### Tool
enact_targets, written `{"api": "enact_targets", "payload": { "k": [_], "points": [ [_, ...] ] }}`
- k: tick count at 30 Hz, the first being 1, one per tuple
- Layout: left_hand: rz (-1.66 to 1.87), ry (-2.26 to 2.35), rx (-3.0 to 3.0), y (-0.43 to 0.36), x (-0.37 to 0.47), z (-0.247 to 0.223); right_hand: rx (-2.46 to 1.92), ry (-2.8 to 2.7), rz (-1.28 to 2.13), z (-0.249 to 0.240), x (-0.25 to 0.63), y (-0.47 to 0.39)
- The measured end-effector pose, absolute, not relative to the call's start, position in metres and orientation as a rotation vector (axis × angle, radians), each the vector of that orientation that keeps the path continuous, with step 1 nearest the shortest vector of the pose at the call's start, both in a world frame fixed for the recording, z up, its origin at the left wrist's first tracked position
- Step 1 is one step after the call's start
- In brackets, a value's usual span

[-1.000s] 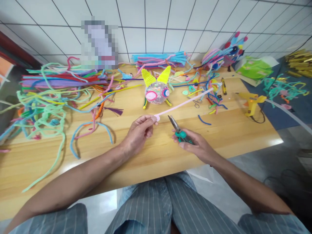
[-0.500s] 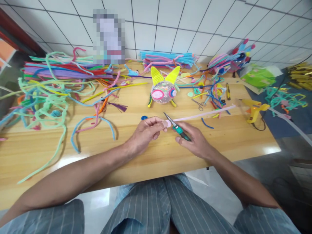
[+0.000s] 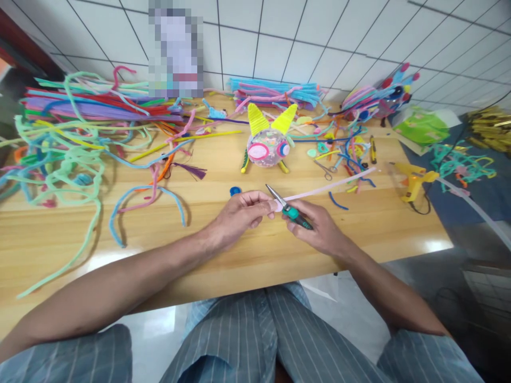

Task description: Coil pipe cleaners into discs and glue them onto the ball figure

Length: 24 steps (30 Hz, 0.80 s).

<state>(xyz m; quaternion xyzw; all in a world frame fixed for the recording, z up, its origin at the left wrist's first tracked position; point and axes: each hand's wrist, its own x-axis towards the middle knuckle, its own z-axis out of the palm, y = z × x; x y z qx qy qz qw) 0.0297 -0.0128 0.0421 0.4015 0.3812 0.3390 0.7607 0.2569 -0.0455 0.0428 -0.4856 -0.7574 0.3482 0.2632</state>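
My left hand (image 3: 249,214) pinches the coiled end of a pale pink pipe cleaner (image 3: 335,184), whose straight length runs off to the right. Green-and-black pliers (image 3: 293,213) are held in my right hand (image 3: 315,226), their pointed metal tip beside the pink coil and my left fingertips. Just beyond my hands stands a round sparkly figure (image 3: 268,146) with yellow ears, pink and blue eye discs and yellow-tipped feet. A small blue coil (image 3: 235,190) lies on the table behind my left hand.
Tangled pipe cleaners (image 3: 80,175) cover the left side. Small scissors (image 3: 328,173), a yellow cutter (image 3: 372,149) and a yellow glue gun (image 3: 415,181) lie at the right. Bundled blue pipe cleaners (image 3: 279,93) sit against the tiled wall.
The pink coil has shifted slightly right between my left fingers and the pliers, and the strip's far end has moved slightly left. The view has shifted a little.
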Motion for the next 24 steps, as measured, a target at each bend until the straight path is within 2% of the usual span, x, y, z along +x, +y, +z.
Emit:
{"api": "enact_targets", "payload": {
  "k": [6,15,24],
  "points": [
    [0.745,0.812,0.872,-0.014,0.030,0.041,-1.351,-2.046,0.787,0.034,0.251,-0.050],
    [0.767,0.860,0.887,-0.011,0.031,0.036,-1.326,-2.204,0.846,0.039,0.271,-0.041],
    [0.868,0.914,0.853,-0.008,0.032,0.030,-1.488,-2.427,0.103,0.022,0.348,-0.027]
  ]
}}
